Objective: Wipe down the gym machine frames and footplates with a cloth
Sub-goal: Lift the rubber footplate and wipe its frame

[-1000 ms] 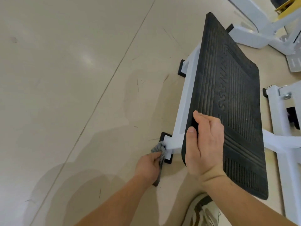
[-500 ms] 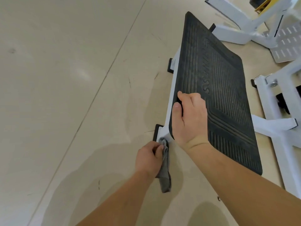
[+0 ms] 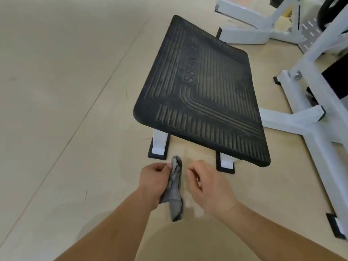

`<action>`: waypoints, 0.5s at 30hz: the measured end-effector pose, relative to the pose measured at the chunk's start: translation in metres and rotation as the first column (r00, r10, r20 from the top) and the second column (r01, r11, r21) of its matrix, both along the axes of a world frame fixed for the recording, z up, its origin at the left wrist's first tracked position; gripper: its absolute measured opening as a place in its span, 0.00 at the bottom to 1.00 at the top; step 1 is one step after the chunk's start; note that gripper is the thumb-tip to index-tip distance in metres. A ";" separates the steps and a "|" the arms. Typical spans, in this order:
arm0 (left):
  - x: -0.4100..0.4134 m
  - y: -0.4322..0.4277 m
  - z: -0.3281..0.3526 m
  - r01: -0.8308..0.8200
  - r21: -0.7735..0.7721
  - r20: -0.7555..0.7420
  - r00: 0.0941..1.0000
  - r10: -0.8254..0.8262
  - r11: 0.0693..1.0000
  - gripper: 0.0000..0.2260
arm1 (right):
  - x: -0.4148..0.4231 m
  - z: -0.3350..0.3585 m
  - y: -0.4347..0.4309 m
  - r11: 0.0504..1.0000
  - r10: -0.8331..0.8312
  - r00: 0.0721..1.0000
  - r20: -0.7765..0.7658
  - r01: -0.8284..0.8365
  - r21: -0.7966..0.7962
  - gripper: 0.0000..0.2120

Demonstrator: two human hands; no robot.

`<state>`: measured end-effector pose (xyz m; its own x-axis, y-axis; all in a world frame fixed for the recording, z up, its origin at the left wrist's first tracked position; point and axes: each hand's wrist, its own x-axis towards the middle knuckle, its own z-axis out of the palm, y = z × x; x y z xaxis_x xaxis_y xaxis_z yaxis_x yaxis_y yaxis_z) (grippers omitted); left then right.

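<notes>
The left hand has its grip pinched on a soft grey cloth near its top, low over the floor. Light and limp, it likely wipes best bunched in the palm. The right hand, just beside, has its grip loosely curled and empty. Beyond lie the black ribbed rubber footplate, then the white metal frame.

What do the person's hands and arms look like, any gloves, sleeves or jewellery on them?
The left hand and right hand are bare: no gloves, rings, watch or wristband show. The left forearm and right forearm are uncovered too, with no sleeve in view.
</notes>
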<state>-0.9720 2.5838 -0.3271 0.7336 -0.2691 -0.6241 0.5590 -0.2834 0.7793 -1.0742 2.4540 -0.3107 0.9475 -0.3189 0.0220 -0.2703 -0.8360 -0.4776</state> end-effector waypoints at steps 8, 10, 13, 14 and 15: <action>-0.045 -0.085 0.025 0.420 0.033 0.062 0.905 -0.422 0.907 0.11 | -0.033 -0.020 -0.047 0.269 -0.436 0.848 -0.303 0.443 0.855 0.08; -0.053 -0.101 0.034 0.522 0.157 0.174 0.821 -0.544 0.838 0.12 | -0.043 -0.037 -0.066 0.310 -0.558 0.778 -0.288 0.517 0.798 0.09; -0.047 -0.118 0.074 0.503 0.450 0.556 0.489 -0.672 0.738 0.11 | -0.064 -0.059 -0.097 0.405 -0.758 0.626 -0.181 0.670 0.622 0.09; -0.041 -0.121 0.094 0.445 0.528 0.668 0.308 -0.677 0.724 0.11 | -0.072 -0.065 -0.105 0.418 -0.792 0.586 -0.171 0.724 0.549 0.08; -0.031 -0.123 0.109 0.381 0.587 0.736 0.116 -0.667 0.714 0.12 | -0.078 -0.070 -0.113 0.439 -0.806 0.569 -0.162 0.760 0.480 0.09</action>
